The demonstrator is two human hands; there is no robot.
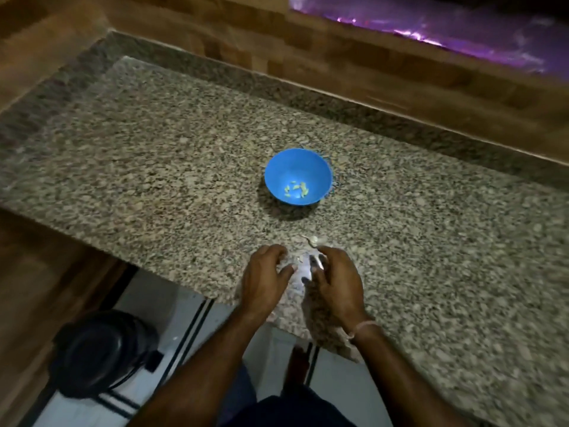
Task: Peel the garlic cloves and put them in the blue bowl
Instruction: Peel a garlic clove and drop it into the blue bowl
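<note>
My left hand [265, 274] and my right hand [337, 280] sit close together at the near edge of the worktop [154, 167], so I can work right in front of me. Between them is a small pale heap of garlic [303, 266], some of it papery skin. My fingers curl in around it from both sides, because I think peeling needs a pinch and a pull. The picture is blurry, so I cannot tell if either hand really has hold of a clove.

Just past my right fingertips lie a few loose garlic bits [311, 240] on the worktop.

The blue bowl [298, 177] stands farther out beyond my hands, well apart from them. A few peeled cloves [296, 190] already lie at its bottom. I guess it stands there so skins stay out of it but I can still reach it.
</note>
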